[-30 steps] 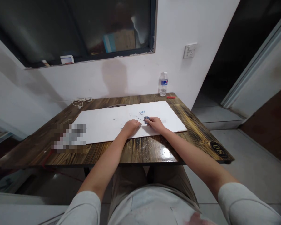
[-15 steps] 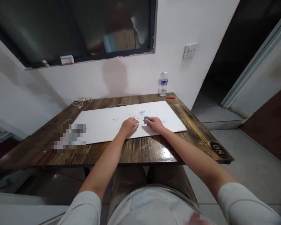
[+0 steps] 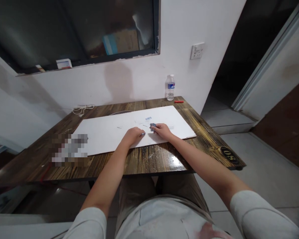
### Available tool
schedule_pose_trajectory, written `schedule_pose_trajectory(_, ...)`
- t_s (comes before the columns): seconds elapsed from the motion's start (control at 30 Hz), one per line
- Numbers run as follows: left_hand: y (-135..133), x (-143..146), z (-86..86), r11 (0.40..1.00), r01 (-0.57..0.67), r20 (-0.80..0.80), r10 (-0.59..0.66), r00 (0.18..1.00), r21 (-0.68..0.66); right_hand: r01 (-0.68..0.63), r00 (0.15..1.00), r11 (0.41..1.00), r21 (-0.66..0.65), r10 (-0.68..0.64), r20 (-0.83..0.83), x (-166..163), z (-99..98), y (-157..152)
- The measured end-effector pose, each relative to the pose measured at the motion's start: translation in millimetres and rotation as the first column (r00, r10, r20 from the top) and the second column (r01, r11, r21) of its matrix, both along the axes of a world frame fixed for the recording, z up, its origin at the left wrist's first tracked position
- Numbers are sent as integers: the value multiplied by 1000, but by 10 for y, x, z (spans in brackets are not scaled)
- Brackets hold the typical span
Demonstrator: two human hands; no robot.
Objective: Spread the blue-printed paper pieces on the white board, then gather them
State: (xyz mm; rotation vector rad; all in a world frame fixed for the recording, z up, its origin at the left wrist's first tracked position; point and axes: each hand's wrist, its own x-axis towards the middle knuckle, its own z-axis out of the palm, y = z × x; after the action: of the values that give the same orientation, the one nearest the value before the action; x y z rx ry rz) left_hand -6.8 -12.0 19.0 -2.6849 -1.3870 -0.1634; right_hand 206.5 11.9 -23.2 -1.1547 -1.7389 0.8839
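Observation:
A white board (image 3: 102,137) lies on the wooden table under both my hands. My right hand (image 3: 163,131) grips a small dark-blue, flat rectangular case (image 3: 152,127) between thumb and fingers, just above the board. Facing it, my left hand (image 3: 133,136) is closed in a pinch on a tiny bluish piece (image 3: 143,133), too small to name. Beyond my hands a flat blue-outlined rectangle (image 3: 148,118) shows on the board. Thin dark strips or marks, one a short dark line (image 3: 119,127), are scattered around it.
At the table's back right stand a water bottle (image 3: 170,88) and a red pen-like stick (image 3: 178,102). A white cable (image 3: 82,109) is bunched at the back left. A blurred-out object (image 3: 69,149) covers the board's left end. The wooden table (image 3: 204,142) meets the wall.
My left hand has drawn slightly left and its fingers have closed; a tiny bluish piece now shows at its fingertips. My right hand keeps the case. The whole view has shifted a little.

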Motion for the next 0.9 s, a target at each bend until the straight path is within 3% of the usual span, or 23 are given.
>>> schedule_pose_trajectory(0.27,-34,75,22,1000,-7,-38,8,999,10,4,1000,1000,-6,-4,18,7,-17,15)
schedule_pose_trajectory(0.9,-94,90,36,996,-89,74,88,993,9,7,1000,1000,-5,-7,6,5,-28,12)
